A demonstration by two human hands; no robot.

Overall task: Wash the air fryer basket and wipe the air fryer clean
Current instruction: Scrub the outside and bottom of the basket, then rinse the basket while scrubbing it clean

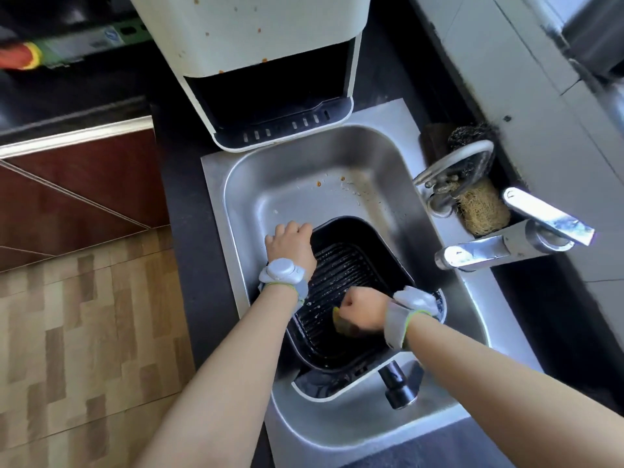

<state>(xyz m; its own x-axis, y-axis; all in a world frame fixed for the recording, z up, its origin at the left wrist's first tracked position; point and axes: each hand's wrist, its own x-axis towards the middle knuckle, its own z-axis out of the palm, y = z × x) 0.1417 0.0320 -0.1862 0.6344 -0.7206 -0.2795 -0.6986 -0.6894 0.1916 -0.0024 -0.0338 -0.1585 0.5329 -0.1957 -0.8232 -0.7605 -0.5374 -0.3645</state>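
Note:
The black air fryer basket (344,265) with its ribbed grill plate lies in the steel sink (304,184); its black handle (396,383) points toward me. My left hand (290,243) grips the basket's far left rim. My right hand (359,310) is a fist inside the basket, closed on a yellow-green sponge (339,320) pressed against the ribbed plate. The white air fryer body (256,38), spotted with brown stains, stands behind the sink with its drawer slot open and dark.
A chrome tap (499,244) reaches over the sink's right edge. Behind it sit a steel-wool pad (472,136) and a fibre scrubber (483,207). Food bits dot the sink's far floor. Dark countertop surrounds the sink; wood cabinet and tiled floor lie left.

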